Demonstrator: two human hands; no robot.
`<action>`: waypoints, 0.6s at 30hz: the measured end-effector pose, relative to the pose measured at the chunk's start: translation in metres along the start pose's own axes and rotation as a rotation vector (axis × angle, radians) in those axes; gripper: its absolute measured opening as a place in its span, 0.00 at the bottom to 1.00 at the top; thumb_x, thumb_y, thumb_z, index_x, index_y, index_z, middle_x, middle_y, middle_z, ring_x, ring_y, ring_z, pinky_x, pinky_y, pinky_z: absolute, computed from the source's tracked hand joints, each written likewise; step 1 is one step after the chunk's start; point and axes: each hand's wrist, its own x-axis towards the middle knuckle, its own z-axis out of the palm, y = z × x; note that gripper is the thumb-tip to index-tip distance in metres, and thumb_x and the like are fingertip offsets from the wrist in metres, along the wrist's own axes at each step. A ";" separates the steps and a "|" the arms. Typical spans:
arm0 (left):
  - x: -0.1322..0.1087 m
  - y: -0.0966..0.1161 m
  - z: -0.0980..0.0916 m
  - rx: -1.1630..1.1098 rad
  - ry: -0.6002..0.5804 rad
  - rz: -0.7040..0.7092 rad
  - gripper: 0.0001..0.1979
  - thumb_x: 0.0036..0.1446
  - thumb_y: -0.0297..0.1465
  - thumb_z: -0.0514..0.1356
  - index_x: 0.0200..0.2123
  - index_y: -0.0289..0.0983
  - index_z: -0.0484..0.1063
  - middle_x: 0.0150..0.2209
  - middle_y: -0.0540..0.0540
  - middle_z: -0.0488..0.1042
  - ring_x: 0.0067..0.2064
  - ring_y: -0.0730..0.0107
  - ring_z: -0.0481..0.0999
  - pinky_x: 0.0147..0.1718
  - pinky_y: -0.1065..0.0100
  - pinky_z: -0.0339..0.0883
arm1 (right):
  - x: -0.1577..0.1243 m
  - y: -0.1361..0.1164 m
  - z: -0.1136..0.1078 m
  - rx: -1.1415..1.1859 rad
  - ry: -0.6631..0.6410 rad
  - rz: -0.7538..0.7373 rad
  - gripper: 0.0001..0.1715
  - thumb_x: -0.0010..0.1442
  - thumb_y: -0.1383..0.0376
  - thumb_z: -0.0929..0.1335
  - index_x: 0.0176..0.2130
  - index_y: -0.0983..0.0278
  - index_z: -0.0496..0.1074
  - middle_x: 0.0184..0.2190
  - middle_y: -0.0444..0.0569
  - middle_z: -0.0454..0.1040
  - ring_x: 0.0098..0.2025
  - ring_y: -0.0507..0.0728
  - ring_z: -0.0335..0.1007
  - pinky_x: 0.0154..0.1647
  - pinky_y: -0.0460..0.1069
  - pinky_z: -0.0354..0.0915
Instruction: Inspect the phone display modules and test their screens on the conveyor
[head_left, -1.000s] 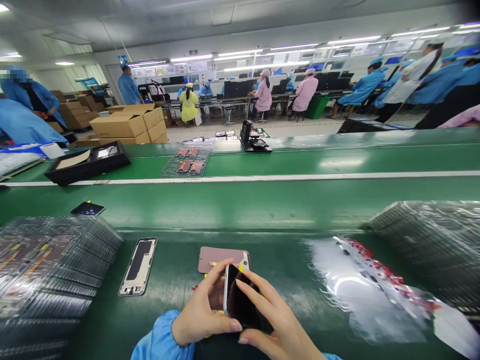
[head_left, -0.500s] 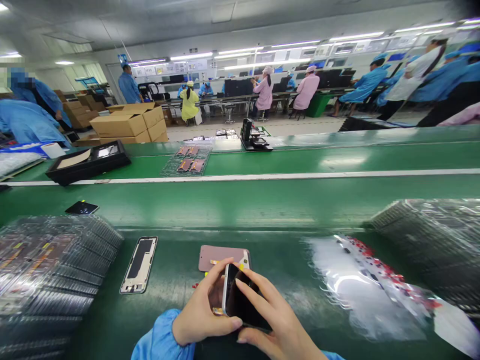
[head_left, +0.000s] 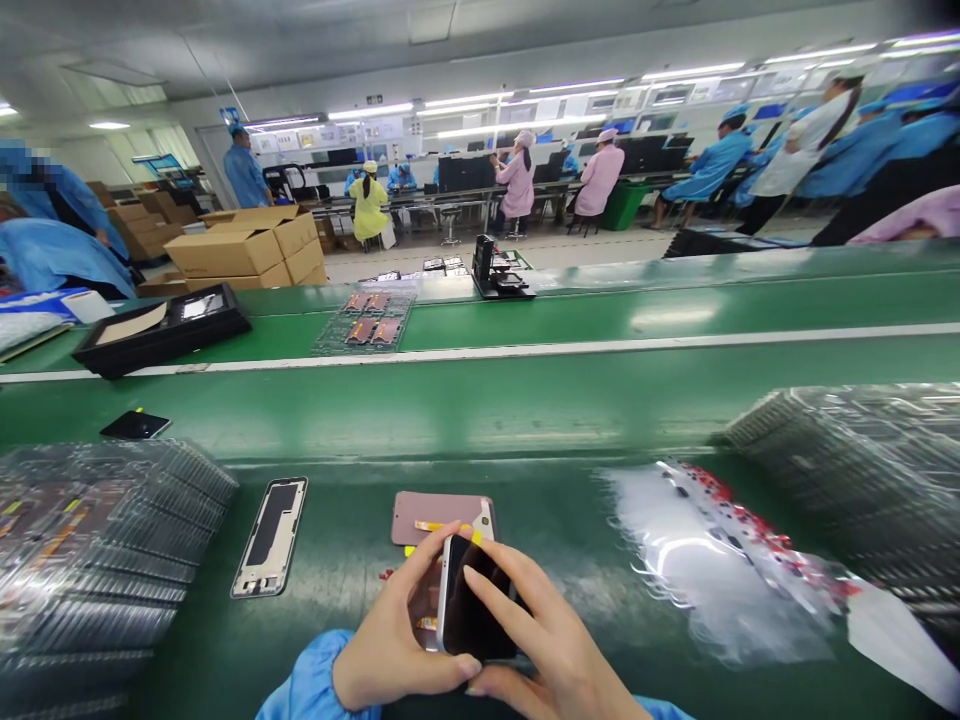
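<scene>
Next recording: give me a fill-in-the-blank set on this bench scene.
1. The left hand and right hand hold the phone at the ____ bench.
2. The panel lying beyond the phone is ____.
3. The empty frame lies on the phone's ____ side.
Missing words: green; pink; left.

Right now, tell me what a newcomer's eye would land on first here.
First, the dark phone screen at bottom centre, held between the left hand and right hand above the green bench. Next, the stacks of clear trays at the left edge and the shiny plastic bag to the right.
</scene>
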 end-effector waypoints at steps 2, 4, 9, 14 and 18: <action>-0.001 0.000 -0.001 0.002 -0.008 -0.009 0.45 0.48 0.30 0.72 0.66 0.52 0.56 0.66 0.41 0.63 0.65 0.50 0.65 0.59 0.57 0.67 | 0.002 -0.001 -0.001 0.010 0.005 -0.005 0.35 0.69 0.51 0.63 0.66 0.68 0.57 0.65 0.63 0.56 0.67 0.65 0.53 0.63 0.58 0.63; -0.002 0.000 -0.001 0.007 -0.010 -0.014 0.45 0.47 0.31 0.72 0.66 0.50 0.56 0.66 0.41 0.63 0.66 0.50 0.62 0.62 0.56 0.63 | 0.003 -0.001 -0.002 0.011 0.006 -0.006 0.35 0.69 0.51 0.63 0.66 0.68 0.57 0.65 0.64 0.56 0.67 0.65 0.52 0.63 0.58 0.62; -0.005 -0.001 -0.002 0.022 -0.006 -0.056 0.47 0.46 0.32 0.73 0.66 0.50 0.56 0.68 0.40 0.60 0.66 0.48 0.62 0.63 0.54 0.61 | 0.004 -0.001 -0.004 0.005 0.003 -0.016 0.33 0.69 0.53 0.62 0.64 0.70 0.58 0.65 0.64 0.56 0.68 0.64 0.51 0.64 0.57 0.61; -0.005 -0.001 -0.002 0.002 -0.017 -0.058 0.47 0.46 0.32 0.73 0.66 0.53 0.56 0.68 0.40 0.59 0.63 0.46 0.67 0.56 0.57 0.70 | 0.005 -0.003 -0.004 -0.003 0.010 -0.041 0.31 0.70 0.54 0.62 0.64 0.70 0.58 0.64 0.66 0.56 0.68 0.65 0.51 0.63 0.59 0.63; -0.005 0.000 -0.001 -0.042 -0.032 -0.028 0.46 0.45 0.34 0.74 0.65 0.53 0.58 0.68 0.41 0.59 0.65 0.45 0.63 0.58 0.56 0.67 | 0.008 -0.004 -0.007 -0.065 -0.002 -0.075 0.33 0.69 0.51 0.61 0.63 0.71 0.59 0.62 0.69 0.61 0.68 0.66 0.51 0.61 0.59 0.65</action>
